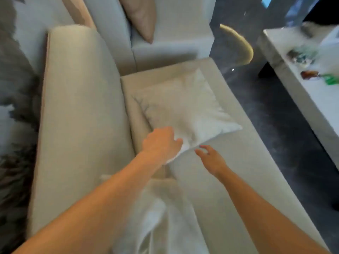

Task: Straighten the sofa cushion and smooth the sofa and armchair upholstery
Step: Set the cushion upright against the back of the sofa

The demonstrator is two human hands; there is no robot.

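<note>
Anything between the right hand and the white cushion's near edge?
Nothing: in the head view only bare sofa seat separates the open right hand from the white cushion. The left hand already presses on the cushion's near corner.

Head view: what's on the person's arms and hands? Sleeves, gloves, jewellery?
Nothing that shows. Both forearms are bare from the frame's bottom edge to the wrist: no sleeves in view. The left hand and right hand have no gloves. No watch, bracelet or ring can be made out, though the picture is blurry.

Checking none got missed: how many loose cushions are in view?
2: a white cushion on the sofa seat under the left hand; a tan cushion on the far seat. Others may be hidden.
</note>
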